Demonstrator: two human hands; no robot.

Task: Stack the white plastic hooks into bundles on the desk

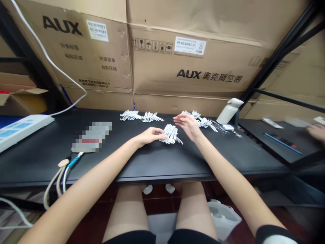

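My left hand (150, 136) pinches the left side of a bundle of thin white looped pieces (170, 133) at the middle of the black table; their exact kind does not show. To the right of that bundle and slightly above it is my right hand (187, 124), its fingers stretched out and nothing visible in them. Behind the right hand lie more white looped pieces (204, 122), partly covered by it. Two similar white bundles, one farther left (130, 115) and one beside it (151, 117), rest at the back of the table.
A white bottle (230, 111) stands tilted in view at the back right, near a small white case (228, 127). On the left are a pixelated phone (95, 134) with a cable and a white power strip (25, 127). Cardboard (157, 78) walls the back. Another person's hand (316, 132) shows far right.
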